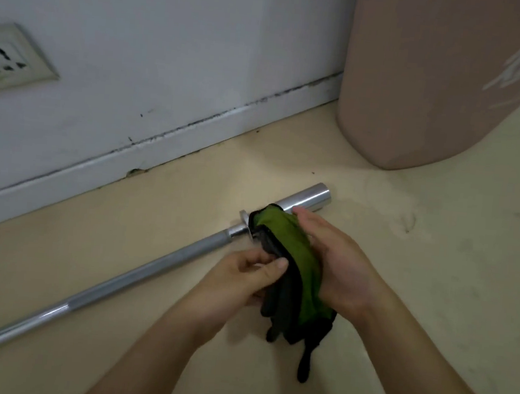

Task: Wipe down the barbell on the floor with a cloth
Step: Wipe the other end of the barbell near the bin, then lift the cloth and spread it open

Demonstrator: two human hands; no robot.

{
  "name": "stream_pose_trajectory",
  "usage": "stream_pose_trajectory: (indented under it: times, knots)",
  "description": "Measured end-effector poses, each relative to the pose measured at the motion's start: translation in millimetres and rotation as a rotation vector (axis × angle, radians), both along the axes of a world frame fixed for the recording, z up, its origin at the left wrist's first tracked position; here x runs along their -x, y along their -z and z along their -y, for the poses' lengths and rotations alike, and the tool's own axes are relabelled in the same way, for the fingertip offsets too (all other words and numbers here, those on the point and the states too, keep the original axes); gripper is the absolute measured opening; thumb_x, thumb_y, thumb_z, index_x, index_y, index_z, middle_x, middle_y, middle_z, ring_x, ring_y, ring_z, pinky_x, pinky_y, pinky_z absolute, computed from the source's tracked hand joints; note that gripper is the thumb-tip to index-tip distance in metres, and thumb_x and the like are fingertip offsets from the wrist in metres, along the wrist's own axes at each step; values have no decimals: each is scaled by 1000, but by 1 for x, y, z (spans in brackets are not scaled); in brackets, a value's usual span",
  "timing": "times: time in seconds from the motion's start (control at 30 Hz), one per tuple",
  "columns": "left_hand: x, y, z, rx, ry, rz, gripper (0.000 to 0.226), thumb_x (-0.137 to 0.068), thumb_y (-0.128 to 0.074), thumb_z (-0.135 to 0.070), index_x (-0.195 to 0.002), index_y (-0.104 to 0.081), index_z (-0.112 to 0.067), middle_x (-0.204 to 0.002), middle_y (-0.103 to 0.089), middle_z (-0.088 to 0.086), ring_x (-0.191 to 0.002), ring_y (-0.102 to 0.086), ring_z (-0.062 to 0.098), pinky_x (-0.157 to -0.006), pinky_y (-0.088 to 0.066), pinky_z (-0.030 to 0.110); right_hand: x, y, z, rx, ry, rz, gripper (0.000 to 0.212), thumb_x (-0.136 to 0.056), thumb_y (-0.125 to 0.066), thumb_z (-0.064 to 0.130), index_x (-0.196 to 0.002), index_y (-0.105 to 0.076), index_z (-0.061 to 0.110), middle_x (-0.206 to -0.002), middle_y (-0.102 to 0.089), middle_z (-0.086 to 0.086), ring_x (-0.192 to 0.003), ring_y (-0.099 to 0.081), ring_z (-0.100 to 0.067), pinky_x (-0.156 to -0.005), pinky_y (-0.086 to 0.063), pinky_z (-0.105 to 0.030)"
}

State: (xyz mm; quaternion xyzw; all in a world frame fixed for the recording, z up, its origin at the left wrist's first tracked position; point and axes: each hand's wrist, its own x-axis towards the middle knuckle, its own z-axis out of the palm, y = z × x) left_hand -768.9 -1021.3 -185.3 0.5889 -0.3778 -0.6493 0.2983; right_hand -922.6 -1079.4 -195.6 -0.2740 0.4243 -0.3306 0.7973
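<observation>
A long silver barbell [113, 281] lies on the beige floor, running from the lower left up to its thick sleeve end [309, 198] near the middle. A green and black cloth [290, 262] is held just above the bar, in front of the collar and sleeve. My left hand [245, 277] pinches the cloth's dark edge between thumb and fingers. My right hand [331, 259] cups the green side from the right, fingers fairly straight along it. The cloth hides the inner part of the sleeve.
A white wall with a skirting board [162, 153] runs just behind the barbell. A wall socket [3, 58] sits low at the left. A large pink rounded container [419, 85] stands on the floor at the upper right.
</observation>
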Motion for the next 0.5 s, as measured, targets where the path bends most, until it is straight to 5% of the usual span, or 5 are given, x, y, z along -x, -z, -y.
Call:
stream_pose_trajectory:
  times: [0.1, 0.17, 0.37, 0.43, 0.5]
  knots:
    - [-5, -25, -5, 69, -109, -73, 27, -79, -69, -11, -105, -68, -5, -102, -69, 22, -96, -66, 36, -88, -51, 46, 8, -29, -6, 224, -264, -475, 95, -50, -74, 73, -131, -43, 34, -126, -59, -2, -110, -60, -23, -96, -48, -42]
    - [-5, -45, -6, 124, -140, -34, 19, -86, -57, -1, -100, -69, -2, -98, -70, 21, -89, -67, 32, -79, -53, 39, 9, -46, -14, 325, -412, -716, 105, -44, -72, 79, -134, -32, 40, -125, -56, 2, -112, -57, -19, -97, -48, -40]
    - [-38, -114, 5, 208, -106, 11, 21, -92, -50, -9, -99, -69, -4, -93, -71, 15, -82, -66, 22, -70, -55, 29, 4, -78, -20, 707, -318, -1159, 38, -73, -69, 25, -98, -40, 23, -88, -57, -1, -74, -57, -16, -58, -49, -34]
    - [-63, -136, 10, 254, -73, 91, 16, -89, -58, -14, -95, -72, -8, -91, -72, 12, -81, -67, 20, -69, -56, 28, 1, -92, -15, 714, -158, -1109, 23, -73, -65, 17, -88, -48, 18, -80, -57, -2, -69, -56, -18, -53, -42, -31]
    - [-94, -151, 13, 302, -31, 253, 17, -75, -71, -24, -88, -73, -13, -84, -73, 7, -77, -67, 19, -64, -55, 24, -2, -110, -8, 591, -104, -837, 11, -74, -62, 5, -73, -57, 15, -67, -59, 0, -65, -56, -18, -57, -44, -30]
